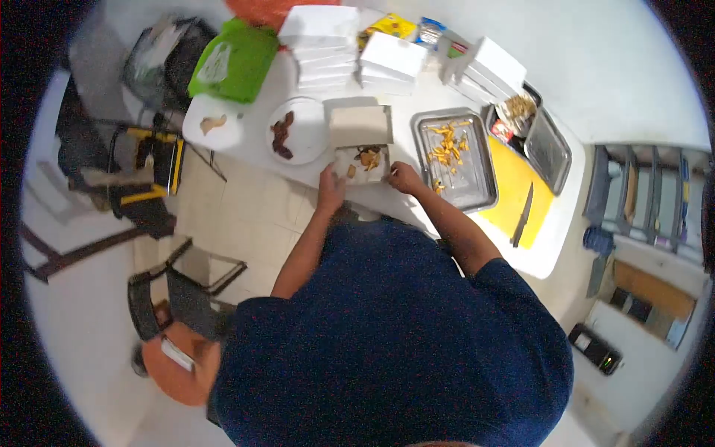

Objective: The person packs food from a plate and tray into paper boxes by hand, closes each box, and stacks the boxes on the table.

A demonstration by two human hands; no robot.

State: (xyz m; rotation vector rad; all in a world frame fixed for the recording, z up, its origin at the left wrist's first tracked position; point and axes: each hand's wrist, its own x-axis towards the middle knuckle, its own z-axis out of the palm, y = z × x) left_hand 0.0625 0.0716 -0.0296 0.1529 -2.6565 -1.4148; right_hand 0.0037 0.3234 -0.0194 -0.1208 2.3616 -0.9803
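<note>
A cardboard food box (360, 125) lies with its lid raised at the front of the white table. Inside it are fries (369, 158), some dark pieces and a small pale brown piece near the left wall. My left hand (331, 191) is closed on the box's left side, its fingers slightly blurred. At the right front corner, my right hand (405, 179) has its fingers curled against the box edge; the fingertips are partly hidden. Left of the box, a white plate (307, 143) carries dark meat pieces (282, 135). A metal tray (468, 195) with more fries stands to the right.
A knife (524, 216) rests on a yellow cutting board (514, 186) at the right. Behind are stacked white boxes (320, 56), snack packets (392, 27), a green bag (234, 61) and another metal tray (550, 153). Chairs (182, 298) stand left of the table.
</note>
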